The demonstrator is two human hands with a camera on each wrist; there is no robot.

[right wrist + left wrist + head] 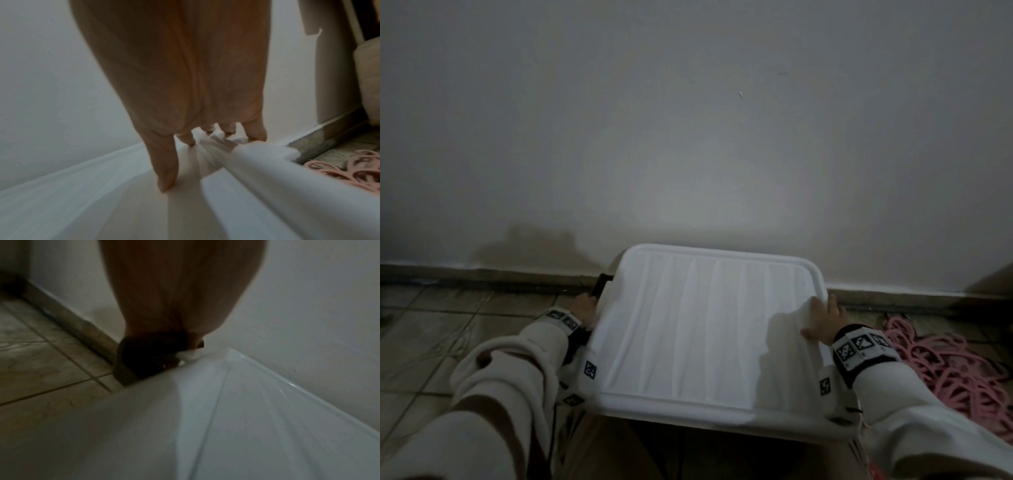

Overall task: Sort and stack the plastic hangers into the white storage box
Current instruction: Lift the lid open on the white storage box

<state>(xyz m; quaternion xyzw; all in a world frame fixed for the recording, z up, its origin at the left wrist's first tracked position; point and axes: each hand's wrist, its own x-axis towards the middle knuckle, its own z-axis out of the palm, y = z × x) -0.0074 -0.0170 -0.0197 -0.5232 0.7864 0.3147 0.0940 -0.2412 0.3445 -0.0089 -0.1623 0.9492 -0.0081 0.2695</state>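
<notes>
Between your hands sits the white ribbed plastic storage box (709, 329), its lid on, set against the pale wall (688, 120) on the brown tiled floor (431, 342). Just outside your right hand (823, 322) lies a tangled heap of pink plastic hangers (945, 370). That hand rests on the lid's right edge, thumb spread apart, fingertips (257, 136) over the rim. Your left hand (585, 308) curls its fingers onto the dark latch (148, 353) on the box's left side.
</notes>
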